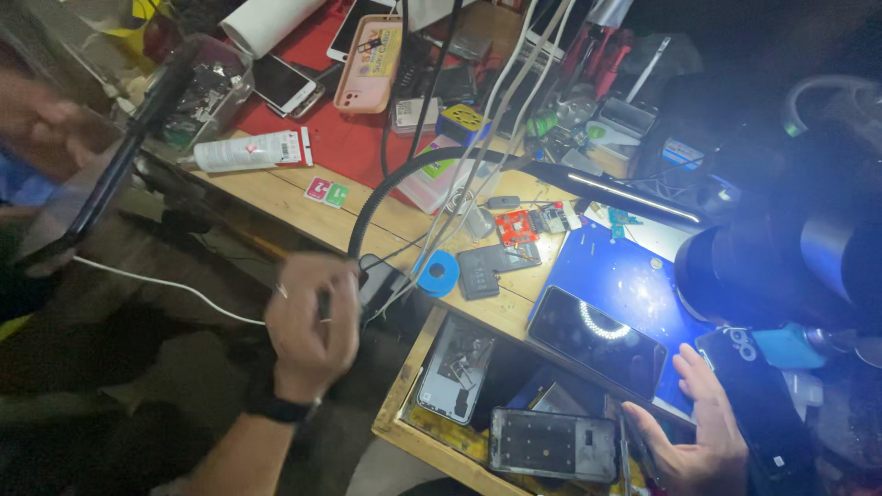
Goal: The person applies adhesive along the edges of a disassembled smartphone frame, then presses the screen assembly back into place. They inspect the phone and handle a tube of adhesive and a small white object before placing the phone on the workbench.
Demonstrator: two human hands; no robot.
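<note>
My left hand [310, 323] is closed in a fist at the wooden bench's front edge, gripping a small dark object; a white cable [165, 285] runs to it from the left. A black band sits on that wrist. My right hand [700, 432] is at the lower right with fingers spread and nothing in it, just below a black phone [597, 340] that lies screen-up on a blue mat [606, 266]. A ring of light reflects in the phone's screen. A dark phone back [758, 395] lies right beside this hand.
An open wooden drawer [404, 386] holds phone frames [551, 445]. A blue tape roll [439, 273], white tube [253, 150], pink phone case [369, 64] and lit lamp bar [634, 195] crowd the bench. Another person's blurred hand [41, 119] holds a dark phone [119, 161] upper left.
</note>
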